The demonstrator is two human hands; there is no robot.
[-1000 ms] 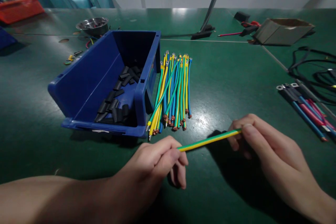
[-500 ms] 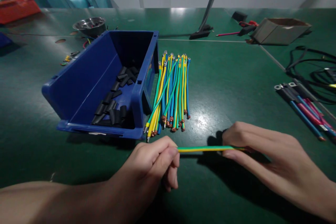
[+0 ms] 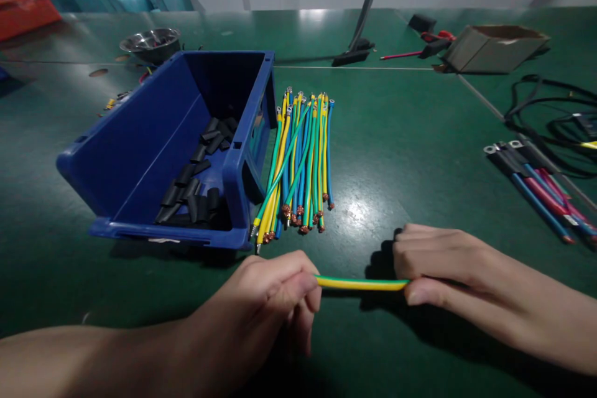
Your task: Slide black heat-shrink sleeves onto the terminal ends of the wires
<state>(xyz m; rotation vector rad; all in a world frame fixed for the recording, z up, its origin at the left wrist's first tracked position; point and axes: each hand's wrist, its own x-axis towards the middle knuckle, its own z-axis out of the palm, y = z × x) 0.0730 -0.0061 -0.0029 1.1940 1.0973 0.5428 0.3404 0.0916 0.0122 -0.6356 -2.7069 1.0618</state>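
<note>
A green-and-yellow wire (image 3: 362,284) stretches level between my two hands, low over the table. My left hand (image 3: 280,298) is closed on its left end, which the fingers hide. At the other end my right hand (image 3: 443,267) pinches the wire between thumb and fingers, covering the tip. Just beyond lies a bundle of short cut wires (image 3: 303,161), green, yellow and blue, with metal lugs at the far ends and mostly bare copper at the near ones. A blue bin (image 3: 172,233) beside the bundle holds black sleeve pieces (image 3: 189,189).
On the right lie sleeved blue and red cables (image 3: 536,189) near a coiled black cable (image 3: 536,99). Farther back are a cardboard box (image 3: 494,53), a metal stand (image 3: 359,53) and a metal bowl (image 3: 152,43). A red crate (image 3: 28,12) sits far left.
My right hand has closed more firmly around the wire's right end, so less of it shows. The wire has turned to show more yellow. The view has shifted slightly.
</note>
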